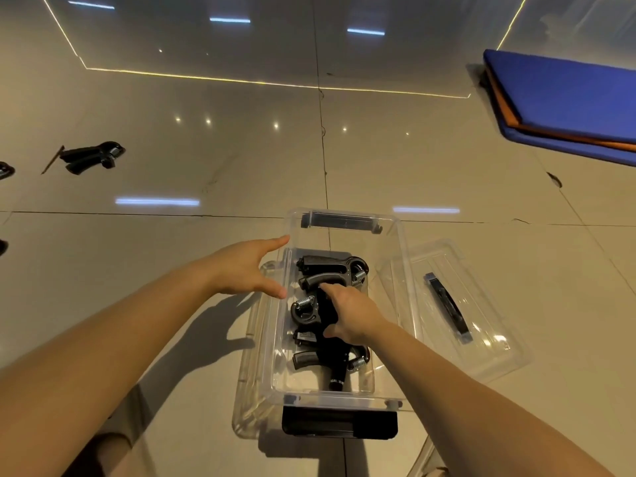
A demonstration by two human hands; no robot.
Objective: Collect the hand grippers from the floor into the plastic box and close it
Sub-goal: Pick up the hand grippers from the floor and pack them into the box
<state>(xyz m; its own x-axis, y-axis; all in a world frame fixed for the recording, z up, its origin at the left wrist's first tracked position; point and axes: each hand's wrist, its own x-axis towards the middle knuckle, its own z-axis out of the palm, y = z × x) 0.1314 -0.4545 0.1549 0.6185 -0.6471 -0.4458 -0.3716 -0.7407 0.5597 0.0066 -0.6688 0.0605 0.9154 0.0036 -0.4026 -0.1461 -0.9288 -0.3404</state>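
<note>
The left grip (247, 270) hovers spread wide and empty beside the plastic box (344, 402) on the floor (155, 263), while the right grip (347, 315) rests on hand grippers (330, 266) inside it, whether clasping one I cannot tell.

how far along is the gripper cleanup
Partly done. Several hand grippers already lie in the plastic box. The right hand is down in it on another one; the left hand hovers open by the rim. Left: a gripper on the floor, dark shapes at the left edge, and the lid lying beside the box.
</note>
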